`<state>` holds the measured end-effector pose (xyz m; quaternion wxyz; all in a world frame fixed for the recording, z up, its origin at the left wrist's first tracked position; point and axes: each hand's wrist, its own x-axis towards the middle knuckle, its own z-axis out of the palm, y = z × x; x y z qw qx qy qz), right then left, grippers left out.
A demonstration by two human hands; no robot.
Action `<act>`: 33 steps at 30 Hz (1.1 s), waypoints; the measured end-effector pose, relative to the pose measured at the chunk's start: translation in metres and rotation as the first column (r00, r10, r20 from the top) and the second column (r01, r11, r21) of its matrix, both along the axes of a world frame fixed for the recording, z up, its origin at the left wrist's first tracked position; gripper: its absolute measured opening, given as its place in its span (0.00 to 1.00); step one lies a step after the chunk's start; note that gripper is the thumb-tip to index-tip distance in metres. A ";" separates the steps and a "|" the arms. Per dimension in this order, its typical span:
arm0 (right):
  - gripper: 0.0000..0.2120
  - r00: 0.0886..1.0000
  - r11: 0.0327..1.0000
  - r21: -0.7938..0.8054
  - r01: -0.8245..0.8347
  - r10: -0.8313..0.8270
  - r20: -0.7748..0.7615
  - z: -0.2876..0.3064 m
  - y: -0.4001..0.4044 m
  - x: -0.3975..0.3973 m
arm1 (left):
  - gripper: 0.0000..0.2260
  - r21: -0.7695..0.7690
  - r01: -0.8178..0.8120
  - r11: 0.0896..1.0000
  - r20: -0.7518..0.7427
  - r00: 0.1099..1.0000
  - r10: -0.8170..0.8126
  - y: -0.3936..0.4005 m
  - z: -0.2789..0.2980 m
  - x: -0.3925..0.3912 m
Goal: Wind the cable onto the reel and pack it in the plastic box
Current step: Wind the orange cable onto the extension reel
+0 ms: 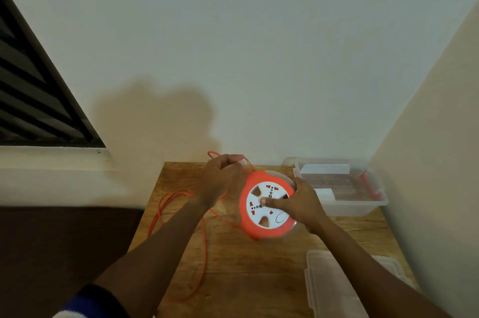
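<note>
Cable (204, 245) end hidden inside left hand (219, 180); right hand (298, 203) grips reel (261, 214)

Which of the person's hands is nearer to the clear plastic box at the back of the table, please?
Right. The right hand grips the reel just beside the plastic box; the left hand holds the cable on the reel's far side.

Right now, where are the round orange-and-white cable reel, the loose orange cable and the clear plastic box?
Round orange-and-white cable reel (263, 210): head view, white socket face.
Loose orange cable (204, 245): head view, strand lying on the table.
Clear plastic box (360, 207): head view, near wall.
</note>
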<state>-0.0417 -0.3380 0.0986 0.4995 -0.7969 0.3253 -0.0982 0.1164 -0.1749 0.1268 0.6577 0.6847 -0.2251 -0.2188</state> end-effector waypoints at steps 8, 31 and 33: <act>0.38 0.987 0.994 -0.057 0.089 -0.080 0.139 0.076 -0.006 0.012 | 0.13 -0.172 -0.003 0.985 -0.279 0.959 -0.046 0.000 0.011 -0.004; 0.20 0.837 0.024 -0.917 -0.397 0.420 -0.351 0.169 0.036 -0.009 | 0.17 -0.286 0.161 0.945 -0.243 0.941 -0.234 -0.014 0.090 -0.005; 0.23 0.830 -0.016 -0.898 -0.441 0.375 -0.414 0.172 0.034 -0.010 | 0.17 -0.268 0.130 0.954 -0.214 0.958 -0.191 -0.016 0.093 -0.006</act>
